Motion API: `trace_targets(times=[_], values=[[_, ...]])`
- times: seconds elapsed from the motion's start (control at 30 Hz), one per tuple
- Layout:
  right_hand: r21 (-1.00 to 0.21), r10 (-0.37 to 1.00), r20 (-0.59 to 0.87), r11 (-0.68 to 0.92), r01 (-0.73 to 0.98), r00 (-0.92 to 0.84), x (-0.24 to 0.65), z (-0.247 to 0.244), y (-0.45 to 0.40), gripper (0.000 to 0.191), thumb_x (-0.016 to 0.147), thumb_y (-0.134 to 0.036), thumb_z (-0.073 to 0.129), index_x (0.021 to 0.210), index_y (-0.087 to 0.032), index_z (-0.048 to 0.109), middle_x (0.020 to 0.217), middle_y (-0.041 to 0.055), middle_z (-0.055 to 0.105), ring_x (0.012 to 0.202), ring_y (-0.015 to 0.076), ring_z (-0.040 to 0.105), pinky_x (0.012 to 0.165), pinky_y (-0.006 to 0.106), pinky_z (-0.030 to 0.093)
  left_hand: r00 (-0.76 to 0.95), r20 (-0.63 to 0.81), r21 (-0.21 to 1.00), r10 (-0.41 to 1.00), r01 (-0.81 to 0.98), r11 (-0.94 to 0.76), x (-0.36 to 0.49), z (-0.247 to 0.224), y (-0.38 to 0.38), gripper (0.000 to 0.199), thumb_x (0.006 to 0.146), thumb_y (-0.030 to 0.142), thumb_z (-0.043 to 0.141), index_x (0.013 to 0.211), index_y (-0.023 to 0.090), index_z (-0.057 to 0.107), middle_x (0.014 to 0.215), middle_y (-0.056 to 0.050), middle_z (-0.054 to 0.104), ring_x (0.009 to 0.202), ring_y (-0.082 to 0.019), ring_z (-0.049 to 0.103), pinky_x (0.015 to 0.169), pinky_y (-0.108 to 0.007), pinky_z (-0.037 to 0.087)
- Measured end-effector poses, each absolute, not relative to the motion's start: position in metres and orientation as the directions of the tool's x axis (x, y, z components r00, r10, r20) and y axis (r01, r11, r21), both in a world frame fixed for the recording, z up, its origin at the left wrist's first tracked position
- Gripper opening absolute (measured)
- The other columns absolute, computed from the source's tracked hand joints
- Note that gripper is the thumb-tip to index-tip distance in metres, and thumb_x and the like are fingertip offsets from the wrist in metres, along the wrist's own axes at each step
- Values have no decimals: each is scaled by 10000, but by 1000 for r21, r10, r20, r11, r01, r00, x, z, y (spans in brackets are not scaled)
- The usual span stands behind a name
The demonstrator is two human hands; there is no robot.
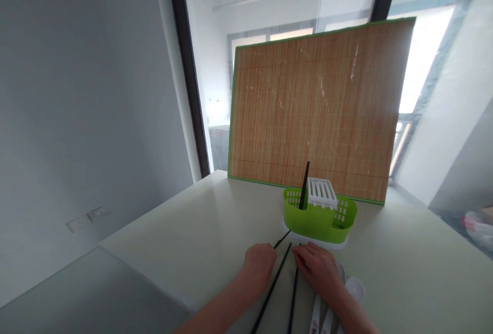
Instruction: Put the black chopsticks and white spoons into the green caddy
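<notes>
My left hand (260, 263) is closed, and the dark tip of a thin black chopstick (282, 239) sticks out of it toward the caddy. With fingers pinched together, my right hand (316, 266) is at the upper end of another black chopstick (293, 298) that runs down toward the table's near edge. Between my hands a further black chopstick (271, 289) lies slanted on the table. Just beyond them stands a green utensil caddy (314, 222) on a white base, with black chopsticks (305, 182) upright in its left compartment. A white slotted rack (322, 192) sits across its middle.
White spoons (355, 289) lie under and beside my right forearm, partly hidden. The pale table (185, 231) reaches toward a bamboo mat (311, 113) with green edging, propped upright against the glass. A grey wall (96, 93) rises on the left.
</notes>
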State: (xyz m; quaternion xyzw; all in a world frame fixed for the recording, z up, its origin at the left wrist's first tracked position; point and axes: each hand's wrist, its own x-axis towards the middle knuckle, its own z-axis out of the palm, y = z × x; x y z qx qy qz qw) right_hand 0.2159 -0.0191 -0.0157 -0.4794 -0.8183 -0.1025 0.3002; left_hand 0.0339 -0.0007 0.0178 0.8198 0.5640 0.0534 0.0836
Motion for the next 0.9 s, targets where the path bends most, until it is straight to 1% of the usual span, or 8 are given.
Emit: trace_targets(times=[0.17,0.33,0.4,0.5,0.6,0.67,0.8,0.9], values=[[-205,777,535,501,841,-332,210,-13,-23,177,897,-206,438,903,-239,613,770,7,618,736,177,572,651,283,395,348,76,211,934,910,-356,10,38,14,188,779,166,475,863,161,642,833,-101,677,832,-237,637,728,-328,460],[-300,783,443,589,750,-437,192,-5,-33,240,793,-188,588,1021,-264,592,972,10,594,919,190,534,755,288,405,346,236,686,908,603,-408,0,58,24,214,789,252,482,940,188,619,748,-1,677,704,-156,629,592,-227,473],[-310,763,412,631,711,-498,185,-5,-36,226,770,-201,625,987,-263,606,980,3,585,924,182,524,797,293,394,307,258,804,916,458,-380,0,59,27,264,791,285,496,1005,178,608,791,-4,688,726,-160,636,575,-225,492],[-297,760,385,640,709,-524,181,-9,-36,29,795,-215,615,802,-241,624,847,-10,590,865,170,524,782,293,382,266,310,839,913,376,-395,2,58,28,262,778,301,542,989,168,622,838,-18,696,779,-169,645,663,-246,517],[-302,790,393,594,746,-470,183,-11,-33,113,804,-213,612,692,-220,598,723,-12,586,809,182,525,746,306,372,244,354,856,903,305,-418,4,58,24,225,787,288,553,969,171,614,848,-20,697,798,-164,651,723,-252,521],[-353,820,399,550,757,-410,186,-11,-32,36,781,-206,633,812,-222,623,696,-16,593,780,191,531,736,315,375,227,385,872,895,226,-433,6,61,19,206,800,280,547,967,170,595,870,-22,692,819,-158,653,735,-247,525],[-511,861,388,498,701,-328,186,-16,-30,488,739,-196,658,1202,-184,503,720,-24,601,729,183,551,718,301,401,206,431,869,879,167,-465,13,66,9,171,822,276,533,957,178,569,905,-23,685,836,-147,648,722,-230,527],[-587,875,358,483,650,-326,181,-22,-29,468,754,-185,633,1201,-186,494,701,-38,591,655,161,547,645,262,401,230,433,862,871,178,-475,19,66,3,147,826,257,524,950,189,569,917,-17,688,813,-132,645,687,-210,522]])
